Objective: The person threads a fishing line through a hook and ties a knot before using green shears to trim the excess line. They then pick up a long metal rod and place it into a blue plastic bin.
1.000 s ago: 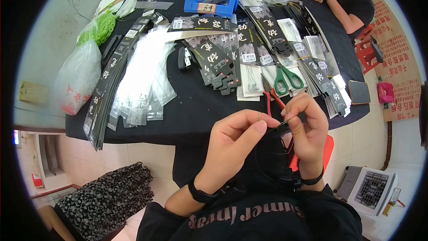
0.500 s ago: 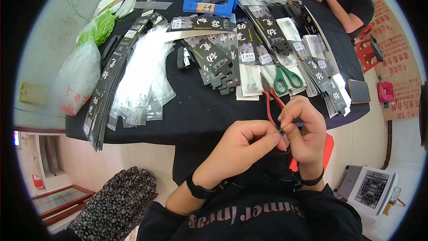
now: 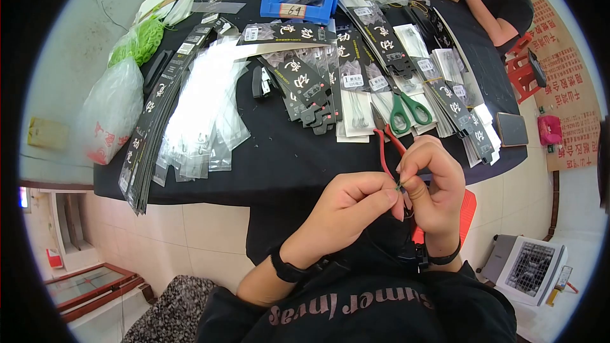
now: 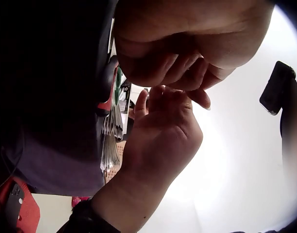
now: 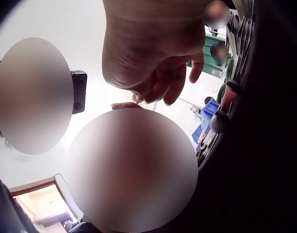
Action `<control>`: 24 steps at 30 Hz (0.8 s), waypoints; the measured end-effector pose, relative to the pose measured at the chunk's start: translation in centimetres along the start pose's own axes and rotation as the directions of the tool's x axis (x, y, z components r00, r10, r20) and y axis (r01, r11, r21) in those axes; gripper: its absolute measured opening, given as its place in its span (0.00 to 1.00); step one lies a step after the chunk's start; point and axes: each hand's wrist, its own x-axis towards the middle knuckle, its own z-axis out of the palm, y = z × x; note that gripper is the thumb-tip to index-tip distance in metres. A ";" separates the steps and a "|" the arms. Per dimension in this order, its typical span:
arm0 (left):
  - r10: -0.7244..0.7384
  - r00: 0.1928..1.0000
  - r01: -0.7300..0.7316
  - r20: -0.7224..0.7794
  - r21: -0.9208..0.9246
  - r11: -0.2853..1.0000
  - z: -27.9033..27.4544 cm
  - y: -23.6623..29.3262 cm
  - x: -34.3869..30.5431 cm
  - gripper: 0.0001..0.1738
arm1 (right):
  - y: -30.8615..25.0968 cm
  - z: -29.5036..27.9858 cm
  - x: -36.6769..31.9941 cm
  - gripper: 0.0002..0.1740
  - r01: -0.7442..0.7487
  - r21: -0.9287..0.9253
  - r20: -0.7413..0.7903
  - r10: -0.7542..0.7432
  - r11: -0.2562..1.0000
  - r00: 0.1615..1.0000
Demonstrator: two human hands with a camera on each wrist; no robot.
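Both hands meet at the fingertips in front of the table's near edge. The left hand (image 3: 346, 206) pinches a thin greenish strand (image 3: 398, 186) between thumb and forefinger. From the other side the right hand (image 3: 435, 184) pinches the same strand with its thumb and forefinger. A fine line hangs in a small loop below the fingers. In the left wrist view the left hand (image 4: 187, 39) hides the pinch, with the right hand (image 4: 160, 141) beyond it. The right wrist view has the right hand (image 5: 153, 58) above a blurred patch.
Red-handled pliers (image 3: 382, 152) and green scissors (image 3: 400, 114) lie just beyond the hands. Black printed cards (image 3: 305, 82), clear bags (image 3: 203, 108), a stapler (image 3: 262, 82), a blue bin (image 3: 273, 9) and a phone (image 3: 512, 131) are on the black cloth. Another person (image 3: 499, 9) sits at the far right.
Over the last second the left hand has turned and lowered slightly, and its fingertips have closed in against the right hand's. The patterned dark fabric at the lower left has shifted downward.
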 end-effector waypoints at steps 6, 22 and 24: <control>-0.009 1.000 0.009 0.000 -0.022 1.000 -0.1 -0.1 -0.3 0.13 | 0.2 0.1 0.1 0.09 0.057 0.021 0.002 -0.057 0.998 0.998; 0.223 0.953 -0.232 -0.204 -0.019 0.973 -0.7 -1.3 -0.3 0.11 | 0.4 -0.6 0.1 0.07 -0.054 0.106 -0.064 0.061 0.993 0.996; 0.246 0.944 -0.256 -0.221 -0.020 0.966 -1.1 -1.6 -0.4 0.11 | 0.5 -0.7 0.1 0.07 -0.085 0.165 -0.110 0.104 0.983 0.989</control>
